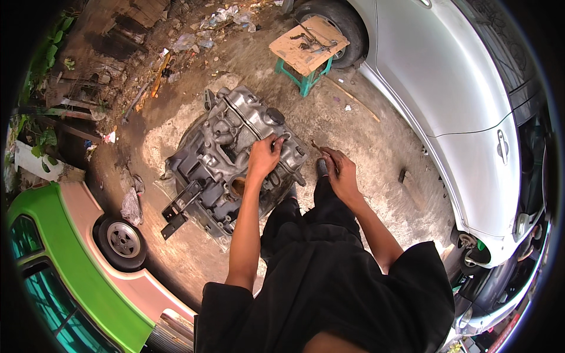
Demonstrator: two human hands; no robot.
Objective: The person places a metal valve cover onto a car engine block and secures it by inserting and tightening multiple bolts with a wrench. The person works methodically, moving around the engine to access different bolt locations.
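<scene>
A grey metal car engine (235,126) sits on the ground in front of me, with a round black cap (274,116) on its top cover. My left hand (265,156) rests over the near right part of that cover, below the cap. Its fingers are closed together at the tips; what they hold, if anything, is too small to make out. Just right of the engine, my right hand (341,172) is held apart from it, fingertips pinched. A small thin brownish piece (315,143) sticks out from those fingers; its kind does not show.
A green stool (305,82) bearing a board (294,46) with several dark tools stands beyond the engine. A silver car (441,70) is at the right, a green and pink vehicle (88,235) at lower left. Litter (229,20) and scrap wood (65,106) lie at far left.
</scene>
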